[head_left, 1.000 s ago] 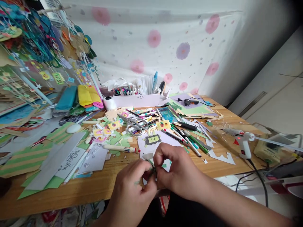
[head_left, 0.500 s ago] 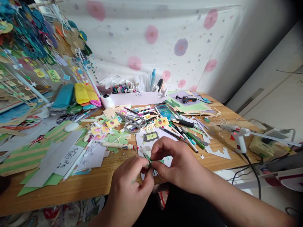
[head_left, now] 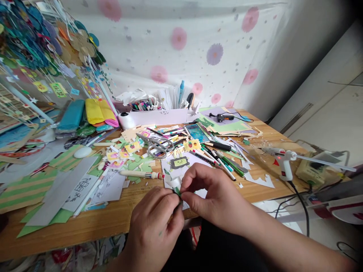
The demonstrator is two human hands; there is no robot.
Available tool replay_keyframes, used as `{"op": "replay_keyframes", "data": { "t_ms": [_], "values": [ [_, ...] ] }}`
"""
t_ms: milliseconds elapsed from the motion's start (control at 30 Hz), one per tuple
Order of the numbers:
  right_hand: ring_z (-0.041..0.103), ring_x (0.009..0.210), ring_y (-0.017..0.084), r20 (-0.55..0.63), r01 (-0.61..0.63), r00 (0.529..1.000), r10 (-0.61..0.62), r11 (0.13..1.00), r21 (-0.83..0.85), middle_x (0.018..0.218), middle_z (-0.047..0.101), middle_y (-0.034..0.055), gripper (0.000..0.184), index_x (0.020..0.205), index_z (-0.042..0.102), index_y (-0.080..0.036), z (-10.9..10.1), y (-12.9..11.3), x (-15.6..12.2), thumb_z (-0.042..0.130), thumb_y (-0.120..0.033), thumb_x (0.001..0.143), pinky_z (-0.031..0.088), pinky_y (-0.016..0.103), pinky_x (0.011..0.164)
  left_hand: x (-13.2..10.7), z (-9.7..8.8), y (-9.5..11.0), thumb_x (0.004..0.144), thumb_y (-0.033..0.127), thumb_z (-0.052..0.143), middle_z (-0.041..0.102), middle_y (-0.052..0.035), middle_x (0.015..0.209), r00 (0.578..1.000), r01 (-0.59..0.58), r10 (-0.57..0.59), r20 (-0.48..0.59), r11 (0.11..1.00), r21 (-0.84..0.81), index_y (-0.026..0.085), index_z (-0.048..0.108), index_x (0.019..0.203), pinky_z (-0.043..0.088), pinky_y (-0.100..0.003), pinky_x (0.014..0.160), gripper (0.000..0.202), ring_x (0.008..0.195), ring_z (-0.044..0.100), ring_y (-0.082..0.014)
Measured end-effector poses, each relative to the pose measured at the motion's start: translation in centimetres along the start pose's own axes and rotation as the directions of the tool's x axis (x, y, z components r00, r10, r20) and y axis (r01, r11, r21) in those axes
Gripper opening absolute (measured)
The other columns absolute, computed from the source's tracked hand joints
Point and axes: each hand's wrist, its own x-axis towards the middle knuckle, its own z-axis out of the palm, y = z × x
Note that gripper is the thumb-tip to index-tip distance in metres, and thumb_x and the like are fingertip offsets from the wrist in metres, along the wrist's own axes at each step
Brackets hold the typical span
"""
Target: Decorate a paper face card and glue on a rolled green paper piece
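At the table's near edge, my left hand and my right hand meet, fingers pinched together. Between them is a small curled green-and-white paper piece, its lower part hidden by my fingers. My right thumb and forefinger close on its right side; my left fingers are curled at its base. Under and behind the hands lies a white sheet carrying a dark-framed green paper cutout with a drawn face. A thick cream multicolour pen rests just left of the sheet.
Silver scissors lie among paper scraps and pens. Several markers spread to the right. A white hot glue gun stands at the right edge, its cord hanging down. A black glue gun lies at the back. Striped green paper covers the left.
My left fingers have curled in further over the base of the paper piece, and more of its white curl shows. My right hand keeps its pinch. The view has shifted slightly.
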Motion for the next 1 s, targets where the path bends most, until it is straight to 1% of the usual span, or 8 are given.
{"op": "replay_keyframes", "data": {
  "t_ms": [133, 267, 367, 500, 667, 867, 1000],
  "values": [
    [0.052, 0.062, 0.01, -0.001, -0.069, 0.998, 0.069, 0.994, 0.081, 0.07, 0.057, -0.0033, 0.014, 0.075, 0.054, -0.018, 0.07, 0.09, 0.23, 0.058, -0.005, 0.073, 0.044, 0.023, 0.059, -0.14, 0.0, -0.07, 0.081, 0.0, 0.053, 0.062, -0.0003, 0.071, 1.0, -0.004, 0.004, -0.014, 1.0, -0.007, 0.018, 0.057, 0.077, 0.048, -0.025, 0.064, 0.018, 0.069, 0.06, -0.0133],
    [0.054, 0.063, 0.01, 0.035, -0.119, 0.993, 0.115, 0.986, 0.114, 0.071, 0.059, -0.0028, 0.014, 0.075, 0.054, -0.018, 0.04, -0.02, 0.27, 0.061, -0.006, 0.071, 0.044, 0.023, 0.06, -0.09, -0.11, -0.21, 0.081, 0.0, 0.052, 0.063, -0.0001, 0.071, 1.0, 0.003, -0.003, -0.008, 1.0, -0.004, 0.018, 0.056, 0.078, 0.048, -0.025, 0.064, 0.019, 0.069, 0.06, -0.0133],
    [0.053, 0.062, 0.01, 0.032, -0.122, 0.992, 0.119, 0.987, 0.108, 0.07, 0.058, -0.0037, 0.016, 0.074, 0.054, -0.018, 0.16, 0.03, 0.27, 0.062, -0.006, 0.069, 0.044, 0.022, 0.06, 0.01, -0.19, -0.21, 0.081, 0.001, 0.052, 0.062, -0.0001, 0.07, 1.0, 0.011, -0.011, -0.003, 1.0, 0.004, 0.018, 0.056, 0.076, 0.048, -0.025, 0.063, 0.018, 0.067, 0.06, -0.0135],
    [0.049, 0.06, 0.008, 0.005, -0.103, 0.995, 0.103, 0.988, 0.115, 0.068, 0.055, -0.0043, 0.013, 0.074, 0.054, -0.018, 0.31, 0.16, 0.38, 0.06, -0.007, 0.072, 0.041, 0.021, 0.057, 0.07, -0.28, -0.21, 0.08, 0.002, 0.052, 0.061, 0.0004, 0.069, 1.0, 0.01, -0.01, -0.004, 1.0, 0.004, 0.019, 0.055, 0.075, 0.048, -0.025, 0.062, 0.018, 0.067, 0.06, -0.0135],
    [0.049, 0.058, 0.009, 0.025, -0.15, 0.989, 0.148, 0.984, 0.095, 0.066, 0.055, -0.0044, 0.012, 0.073, 0.053, -0.018, 0.24, 0.05, 0.59, 0.062, -0.01, 0.071, 0.041, 0.021, 0.055, 0.12, -0.38, -0.37, 0.081, 0.002, 0.051, 0.06, 0.0005, 0.067, 1.0, 0.019, -0.019, 0.022, 1.0, 0.004, 0.019, 0.054, 0.073, 0.048, -0.025, 0.062, 0.019, 0.066, 0.058, -0.0135],
    [0.055, 0.063, 0.011, 0.009, -0.106, 0.994, 0.106, 0.994, -0.016, 0.07, 0.059, -0.003, 0.017, 0.074, 0.054, -0.019, 0.24, -0.13, 0.53, 0.06, -0.005, 0.067, 0.044, 0.022, 0.06, 0.47, -0.48, -0.43, 0.08, 0.001, 0.051, 0.059, 0.0001, 0.066, 0.998, 0.042, -0.042, 0.041, 0.999, -0.01, 0.018, 0.054, 0.069, 0.047, -0.026, 0.061, 0.02, 0.065, 0.057, -0.0137],
    [0.054, 0.062, 0.011, -0.032, -0.057, 0.998, 0.055, 0.998, -0.04, 0.067, 0.058, -0.0035, 0.016, 0.071, 0.052, -0.019, 0.48, 0.03, 0.33, 0.059, -0.005, 0.068, 0.045, 0.023, 0.06, 0.55, -0.54, -0.45, 0.079, 0.0, 0.052, 0.061, 0.0005, 0.068, 0.997, 0.067, -0.064, 0.053, 0.997, -0.044, 0.018, 0.056, 0.071, 0.047, -0.025, 0.063, 0.02, 0.067, 0.058, -0.0133]
  ]
}}
